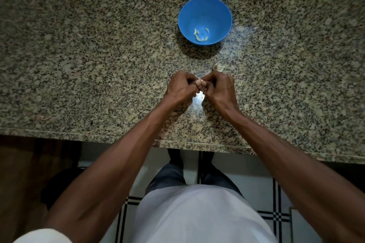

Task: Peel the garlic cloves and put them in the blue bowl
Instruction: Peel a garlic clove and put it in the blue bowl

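Both hands meet over the middle of the table [79,65], fingers curled. Left hand [182,87] and right hand [220,87] together pinch one garlic clove [201,82] between their fingertips; only a small pale part of the clove shows between them. Farther back and slightly right stands the blue bowl [221,10], upright, well apart from the hands. Several peeled cloves [200,35] lie on its bottom, toward the near side. Just beyond the right hand, on the speckled stone, lies a piece of garlic [218,67] with papery skin; whether it is skin only or more cloves cannot be told. Below the table's near edge show a white shirt [197,217], dark trousers and a tiled floor [280,193] with black lines.
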`<state>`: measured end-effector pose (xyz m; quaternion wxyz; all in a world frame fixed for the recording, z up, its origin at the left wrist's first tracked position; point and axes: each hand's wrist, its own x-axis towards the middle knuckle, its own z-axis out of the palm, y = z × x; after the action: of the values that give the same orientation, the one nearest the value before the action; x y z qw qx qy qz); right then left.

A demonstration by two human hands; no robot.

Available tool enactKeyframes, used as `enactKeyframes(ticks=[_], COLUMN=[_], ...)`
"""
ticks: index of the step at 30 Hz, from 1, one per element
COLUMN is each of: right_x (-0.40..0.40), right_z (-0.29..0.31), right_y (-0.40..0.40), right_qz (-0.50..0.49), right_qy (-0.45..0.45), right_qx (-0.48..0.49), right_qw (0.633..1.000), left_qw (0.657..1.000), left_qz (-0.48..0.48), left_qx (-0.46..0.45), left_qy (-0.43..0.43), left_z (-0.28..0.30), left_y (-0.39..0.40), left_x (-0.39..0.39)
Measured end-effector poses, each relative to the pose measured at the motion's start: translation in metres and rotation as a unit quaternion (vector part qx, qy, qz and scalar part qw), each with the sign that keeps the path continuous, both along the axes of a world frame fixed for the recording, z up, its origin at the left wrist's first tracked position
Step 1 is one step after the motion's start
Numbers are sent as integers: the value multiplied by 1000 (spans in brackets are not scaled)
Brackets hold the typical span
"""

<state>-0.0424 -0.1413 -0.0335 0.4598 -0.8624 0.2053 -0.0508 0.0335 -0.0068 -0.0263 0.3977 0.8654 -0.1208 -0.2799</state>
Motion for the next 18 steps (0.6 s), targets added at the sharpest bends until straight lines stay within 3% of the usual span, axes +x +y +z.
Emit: enactKeyframes(ticks=[3, 6, 9, 18], right_x=[0, 3, 4, -3], right_z=[3, 7, 10, 5], right_y=[-2, -4, -8, -11], right_qz=[19, 41, 63, 109], right_qy=[-10, -37, -55, -54], right_qx=[-12, -33, -49, -70], right_qw=[1000, 998, 995, 990], left_qw=[988, 942, 896, 881], left_qz=[-9, 32, 56, 33], left_qx=[-76, -152, -182, -201], left_qy=[133, 298, 401, 427], left_z=[2, 3, 3, 0], left_y=[8, 13, 14, 18], left_x=[12, 21, 23, 14])
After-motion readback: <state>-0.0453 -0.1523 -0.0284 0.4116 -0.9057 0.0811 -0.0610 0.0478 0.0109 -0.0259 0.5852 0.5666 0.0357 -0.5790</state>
